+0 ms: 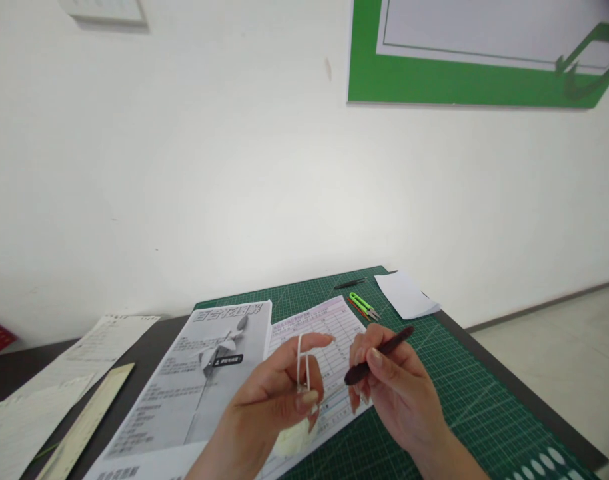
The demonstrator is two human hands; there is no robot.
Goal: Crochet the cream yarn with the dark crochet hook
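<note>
My left hand (269, 393) is at the lower middle with white yarn (299, 360) looped over its raised index finger. Its thumb and other fingers close on the yarn. Below the fingers, partly hidden, shows a pale cream bundle (292, 439), perhaps more yarn. To the right, my right hand (402, 390) grips a crochet hook (395, 340) by its dark brown handle, pen-like. The hook's thin shaft points left toward the yarn at my left fingertips; its tip is hard to make out. The two hands are a small gap apart.
A green cutting mat (464, 400) covers the table. On it lie a printed sheet with a flower picture (184, 373), a lined form (329, 320), green thread snips (364, 305), a slim black tool (349, 284) and white paper (407, 293). A ruler (87, 423) lies left.
</note>
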